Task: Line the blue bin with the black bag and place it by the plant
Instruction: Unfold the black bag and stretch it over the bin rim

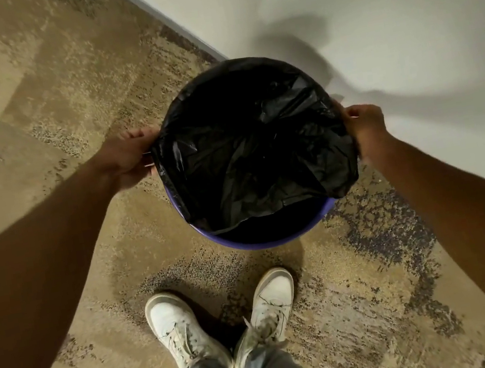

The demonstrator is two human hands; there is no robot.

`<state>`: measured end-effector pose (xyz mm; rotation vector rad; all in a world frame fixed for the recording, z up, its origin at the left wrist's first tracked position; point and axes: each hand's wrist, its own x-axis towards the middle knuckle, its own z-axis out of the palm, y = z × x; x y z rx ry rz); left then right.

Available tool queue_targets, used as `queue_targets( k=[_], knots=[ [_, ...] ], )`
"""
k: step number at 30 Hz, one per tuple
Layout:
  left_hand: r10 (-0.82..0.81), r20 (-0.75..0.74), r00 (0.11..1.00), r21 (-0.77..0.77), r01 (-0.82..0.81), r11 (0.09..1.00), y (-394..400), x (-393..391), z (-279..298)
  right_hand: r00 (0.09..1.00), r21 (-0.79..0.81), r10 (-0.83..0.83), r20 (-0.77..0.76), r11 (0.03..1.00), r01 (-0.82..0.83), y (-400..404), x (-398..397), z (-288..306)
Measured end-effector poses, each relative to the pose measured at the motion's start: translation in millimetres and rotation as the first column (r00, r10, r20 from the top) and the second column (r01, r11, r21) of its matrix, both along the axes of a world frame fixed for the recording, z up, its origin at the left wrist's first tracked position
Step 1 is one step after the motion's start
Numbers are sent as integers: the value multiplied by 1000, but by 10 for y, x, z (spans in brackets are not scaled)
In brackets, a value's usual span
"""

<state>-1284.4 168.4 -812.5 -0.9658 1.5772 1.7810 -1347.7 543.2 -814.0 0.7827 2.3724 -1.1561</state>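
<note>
A round blue bin (263, 239) stands on the carpet just in front of my feet, close to the wall. The black bag (250, 163) hangs inside it and is folded over the far, left and right parts of the rim; the near rim shows bare blue. My left hand (129, 157) grips the bag's edge at the bin's left side. My right hand (365, 128) grips the bag's edge at the right side. No plant is in view.
A white wall (367, 18) runs diagonally behind and to the right of the bin, with my shadow on it. Patterned beige and grey carpet (45, 104) spreads to the left. My white shoes (222, 322) stand right below the bin.
</note>
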Motion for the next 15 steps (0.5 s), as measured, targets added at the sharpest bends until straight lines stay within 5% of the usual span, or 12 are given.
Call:
queue_targets(
  k=[6, 11, 15],
  knots=[
    [22, -2, 1000, -59, -22, 998, -37, 193, 91, 960, -283, -264, 95, 917, 281, -29, 364, 115],
    [36, 34, 999, -226, -28, 974, 15, 347, 173, 958, -205, -246, 147, 940, 273, -39, 650, 122],
    [95, 60, 994, -221, -80, 972, 116, 522, 262, 947, -89, -322, 8, 943, 322, -109, 822, 195]
  ],
)
